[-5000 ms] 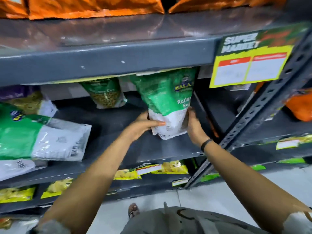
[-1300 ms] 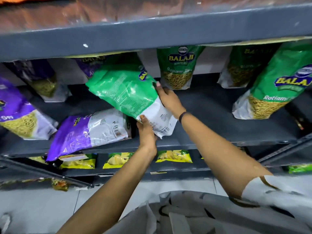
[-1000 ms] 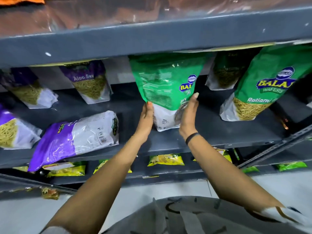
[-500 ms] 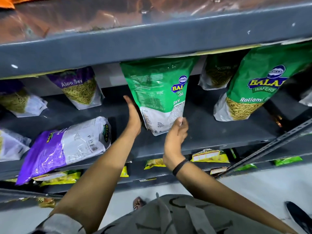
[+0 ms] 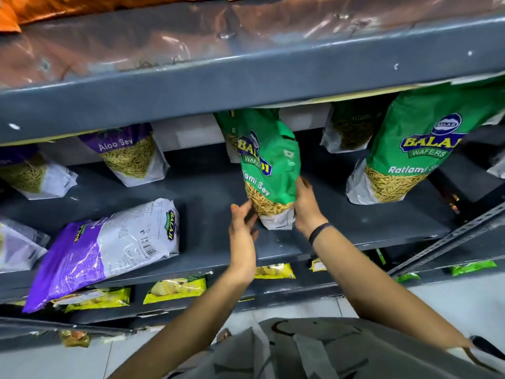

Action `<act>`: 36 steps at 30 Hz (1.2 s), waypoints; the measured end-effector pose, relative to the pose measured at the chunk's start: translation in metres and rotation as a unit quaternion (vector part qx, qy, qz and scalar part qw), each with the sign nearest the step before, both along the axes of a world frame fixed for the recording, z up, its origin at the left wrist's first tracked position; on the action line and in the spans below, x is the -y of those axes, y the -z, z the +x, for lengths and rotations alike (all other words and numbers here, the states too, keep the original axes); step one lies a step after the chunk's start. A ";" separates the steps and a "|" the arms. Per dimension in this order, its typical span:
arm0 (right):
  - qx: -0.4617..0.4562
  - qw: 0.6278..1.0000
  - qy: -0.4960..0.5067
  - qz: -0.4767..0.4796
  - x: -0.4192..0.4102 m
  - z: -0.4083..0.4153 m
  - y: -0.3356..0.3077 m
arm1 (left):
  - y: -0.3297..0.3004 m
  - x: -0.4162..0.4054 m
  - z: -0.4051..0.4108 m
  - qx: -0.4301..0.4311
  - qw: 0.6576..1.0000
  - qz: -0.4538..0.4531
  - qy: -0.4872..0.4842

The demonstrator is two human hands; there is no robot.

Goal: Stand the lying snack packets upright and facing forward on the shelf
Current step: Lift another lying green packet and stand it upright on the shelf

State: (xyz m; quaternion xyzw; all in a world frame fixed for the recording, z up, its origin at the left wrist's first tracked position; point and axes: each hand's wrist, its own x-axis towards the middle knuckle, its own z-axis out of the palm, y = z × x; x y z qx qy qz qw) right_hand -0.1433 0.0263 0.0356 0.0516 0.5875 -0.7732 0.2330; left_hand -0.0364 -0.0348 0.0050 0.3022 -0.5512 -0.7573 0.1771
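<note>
A green Ratlami Sev packet (image 5: pixel 269 170) stands upright at frame centre on the grey shelf (image 5: pixel 355 228), front turned leftward. The right hand (image 5: pixel 307 206) clasps its right edge; the left hand (image 5: pixel 241 228), fingers loosely spread, touches its lower left. A purple packet (image 5: pixel 109 247) lies flat at lower left.

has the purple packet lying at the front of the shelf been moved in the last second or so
No. The purple packet lies on its side, back panel up, at the front edge of the shelf, overhanging it as before; only the camera shifted.

The upper shelf edge (image 5: pixel 246 86) hides the green packet's (image 5: pixel 269 162) top.
</note>
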 end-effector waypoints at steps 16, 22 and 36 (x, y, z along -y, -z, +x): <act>0.038 0.996 0.062 0.052 -0.010 0.064 0.020 | -0.012 0.071 -0.090 0.014 0.996 -0.052 0.069; 0.023 0.997 0.071 0.021 -0.014 0.044 0.016 | -0.006 0.055 -0.082 0.018 0.998 -0.034 0.044; 0.041 0.994 0.105 0.012 -0.009 0.000 0.012 | -0.001 0.021 -0.025 0.003 0.987 -0.111 -0.112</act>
